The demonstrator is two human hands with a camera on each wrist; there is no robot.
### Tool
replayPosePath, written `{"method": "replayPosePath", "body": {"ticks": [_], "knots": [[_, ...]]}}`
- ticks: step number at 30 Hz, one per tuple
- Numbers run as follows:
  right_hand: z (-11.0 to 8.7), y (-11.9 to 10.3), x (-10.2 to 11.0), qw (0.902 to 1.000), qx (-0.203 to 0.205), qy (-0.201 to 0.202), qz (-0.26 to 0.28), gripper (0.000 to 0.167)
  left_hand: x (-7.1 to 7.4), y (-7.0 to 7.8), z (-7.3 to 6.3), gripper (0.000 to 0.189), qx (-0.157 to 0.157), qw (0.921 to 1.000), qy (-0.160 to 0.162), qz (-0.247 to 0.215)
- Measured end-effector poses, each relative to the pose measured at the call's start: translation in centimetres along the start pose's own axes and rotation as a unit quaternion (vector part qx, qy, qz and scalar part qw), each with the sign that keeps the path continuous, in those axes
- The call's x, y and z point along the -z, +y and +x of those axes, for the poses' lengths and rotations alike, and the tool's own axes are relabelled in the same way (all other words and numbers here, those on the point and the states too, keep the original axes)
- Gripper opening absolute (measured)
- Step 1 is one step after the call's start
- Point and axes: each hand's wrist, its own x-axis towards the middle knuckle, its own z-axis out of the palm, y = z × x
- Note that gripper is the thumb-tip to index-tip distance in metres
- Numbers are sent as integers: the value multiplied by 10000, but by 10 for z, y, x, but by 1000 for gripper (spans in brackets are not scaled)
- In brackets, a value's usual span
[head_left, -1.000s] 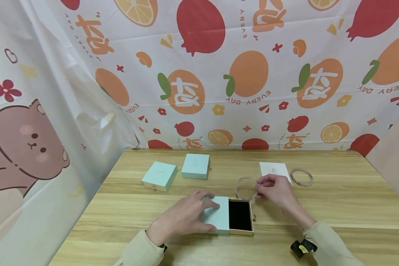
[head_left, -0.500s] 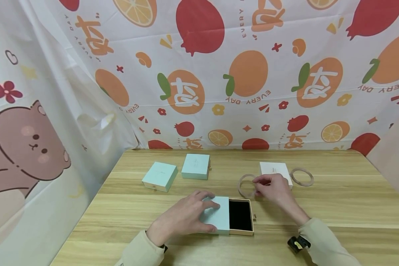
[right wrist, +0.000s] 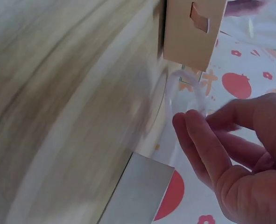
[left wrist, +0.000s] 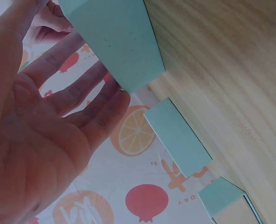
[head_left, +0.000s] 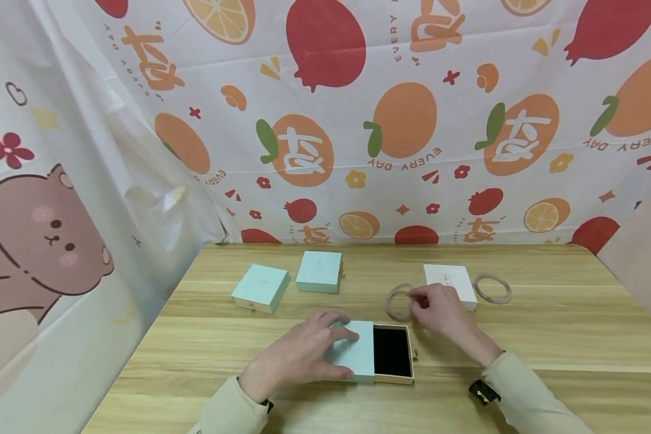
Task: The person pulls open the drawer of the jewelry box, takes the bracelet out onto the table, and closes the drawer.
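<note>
My left hand (head_left: 304,349) spans the mint-green drawer box (head_left: 363,349), thumb at the near edge and other fingers over the top and far edge. Its drawer (head_left: 393,351), lined in black, is pulled out to the right. In the left wrist view, bent fingertips (left wrist: 121,95) meet the box's mint sleeve (left wrist: 119,42). A pale, translucent bangle (head_left: 389,301) stands tilted behind the drawer. My right hand (head_left: 445,313) pinches its right side between thumb and fingers; the right wrist view shows the blurred bangle (right wrist: 170,88) beyond the fingertips.
Two more mint boxes (head_left: 261,287) (head_left: 319,271) lie at the back left. A white box (head_left: 456,280) sits behind my right hand, and a second bangle (head_left: 492,289) lies to its right. A fruit-printed curtain (head_left: 352,169) hangs behind the wooden table (head_left: 553,337).
My right hand has shifted slightly left and back with the bangle, which has turned and tilted. More of the white box shows. My left hand and the mint box have stayed put.
</note>
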Motion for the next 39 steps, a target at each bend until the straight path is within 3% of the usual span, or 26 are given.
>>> {"method": "replayPosePath", "body": {"ticks": [7,13,39], "knots": [[3,2,-9,9929,937,-309,-662,11,1,0,0,54,3,10000,5,24],[6,5,-21,9832,1433,-197,-1116,13,0,0,0,54,5,10000,-15,-2],[18,2,-29,9849,1150,-120,-1289,15,-1,-1,0,54,32,10000,-27,3]]}}
